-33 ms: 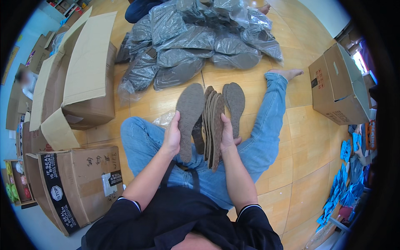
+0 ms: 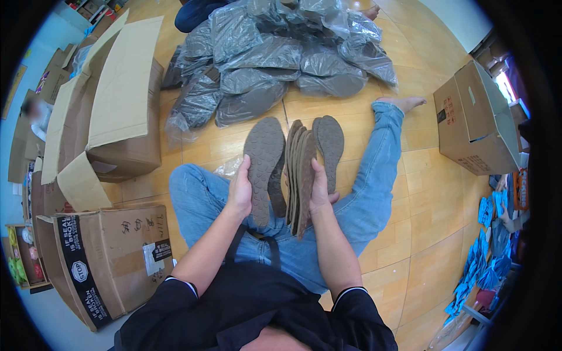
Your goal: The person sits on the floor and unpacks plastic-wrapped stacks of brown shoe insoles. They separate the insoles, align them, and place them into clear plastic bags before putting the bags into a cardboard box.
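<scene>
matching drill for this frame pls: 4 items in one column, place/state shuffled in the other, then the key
Things:
1. single insole
2. insole stack
3. bagged bundles
4. open box

Places or states:
A. piled on the floor beyond the knees
B. lying on the floor at the person's left, flaps spread
C. held flat-side-up in the left hand
D. gripped on edge by the right hand

Pairs: 1-C, 2-D, 3-A, 4-B
</scene>
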Demonstrator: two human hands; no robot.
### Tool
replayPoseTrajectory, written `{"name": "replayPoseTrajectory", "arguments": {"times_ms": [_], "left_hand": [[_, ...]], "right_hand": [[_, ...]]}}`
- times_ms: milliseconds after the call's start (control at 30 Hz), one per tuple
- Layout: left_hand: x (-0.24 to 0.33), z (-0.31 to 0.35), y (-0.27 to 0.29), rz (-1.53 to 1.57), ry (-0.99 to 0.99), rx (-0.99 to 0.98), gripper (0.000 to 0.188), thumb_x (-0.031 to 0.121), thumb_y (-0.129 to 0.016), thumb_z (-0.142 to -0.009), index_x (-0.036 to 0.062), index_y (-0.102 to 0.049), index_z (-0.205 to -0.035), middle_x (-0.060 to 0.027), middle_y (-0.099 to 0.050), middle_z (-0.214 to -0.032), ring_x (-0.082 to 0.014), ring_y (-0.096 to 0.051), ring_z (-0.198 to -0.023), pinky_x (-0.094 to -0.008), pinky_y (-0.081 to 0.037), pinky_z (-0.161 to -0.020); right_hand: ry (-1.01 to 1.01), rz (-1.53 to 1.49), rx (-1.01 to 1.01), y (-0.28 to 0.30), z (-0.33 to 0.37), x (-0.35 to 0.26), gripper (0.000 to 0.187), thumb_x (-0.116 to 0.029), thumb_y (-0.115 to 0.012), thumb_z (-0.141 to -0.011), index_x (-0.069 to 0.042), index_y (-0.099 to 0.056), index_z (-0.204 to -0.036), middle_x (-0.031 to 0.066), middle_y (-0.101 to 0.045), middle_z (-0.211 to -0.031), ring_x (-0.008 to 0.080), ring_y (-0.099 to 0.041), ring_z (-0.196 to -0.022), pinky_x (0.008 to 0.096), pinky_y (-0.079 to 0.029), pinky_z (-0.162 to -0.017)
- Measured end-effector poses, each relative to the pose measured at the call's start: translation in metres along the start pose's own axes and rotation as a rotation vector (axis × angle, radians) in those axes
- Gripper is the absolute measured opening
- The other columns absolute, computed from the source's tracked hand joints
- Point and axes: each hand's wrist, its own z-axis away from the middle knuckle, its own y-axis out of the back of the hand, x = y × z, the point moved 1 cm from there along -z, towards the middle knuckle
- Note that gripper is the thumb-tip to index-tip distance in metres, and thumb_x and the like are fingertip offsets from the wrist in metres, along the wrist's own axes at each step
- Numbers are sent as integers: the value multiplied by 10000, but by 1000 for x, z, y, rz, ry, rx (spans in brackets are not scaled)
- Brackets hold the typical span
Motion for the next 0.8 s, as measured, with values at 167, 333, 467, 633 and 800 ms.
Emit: {"name": "replayPoseTrajectory", "arguments": {"times_ms": [167, 333, 467, 633, 800], "left_hand": [[0, -7, 13, -152, 22, -97, 488, 372, -409, -1026, -22, -506, -1297, -114, -565, -1295, -187, -523, -1203, -322, -394, -1028], [-6, -12, 2, -563, -195, -233, 471, 331, -471, -1012, -5, -505, -1339, -84, -572, -1278, -163, -519, -1182, -296, -396, -1006], [23, -11, 7, -215, -180, -121, 429, 230, -452, -1006, 26, -471, -1382, -58, -582, -1274, -139, -554, -1125, -325, -419, -979], [64, 1, 15, -39, -385, -143, 415, 44, -490, -942, 48, -498, -1357, -32, -612, -1197, -116, -593, -1043, -293, -477, -891], [84, 14, 9, 60, -471, -173, 436, -26, -494, -918, 39, -499, -1349, -30, -618, -1173, -95, -602, -1014, -265, -508, -850]], "right_hand": [[50, -77, -101, -1, -4, -4, 647, -491, -498, -888, -27, -467, -1338, 163, -564, -1277, 280, -592, -1082, 428, -504, -894], [50, -60, -21, -6, -5, -1, 602, -453, -532, -878, -56, -497, -1329, 129, -585, -1265, 297, -566, -1132, 420, -443, -1000], [112, -125, 191, 0, -12, -10, 582, -454, -537, -876, -62, -530, -1306, 102, -603, -1246, 269, -584, -1103, 400, -453, -972], [219, -141, 119, 10, -25, -16, 524, -432, -520, -908, -52, -558, -1268, 100, -615, -1233, 253, -585, -1100, 381, -465, -961], [126, -59, 143, 6, -21, -3, 500, -392, -540, -912, -60, -539, -1285, 97, -598, -1253, 262, -568, -1124, 398, -445, -989]]}}
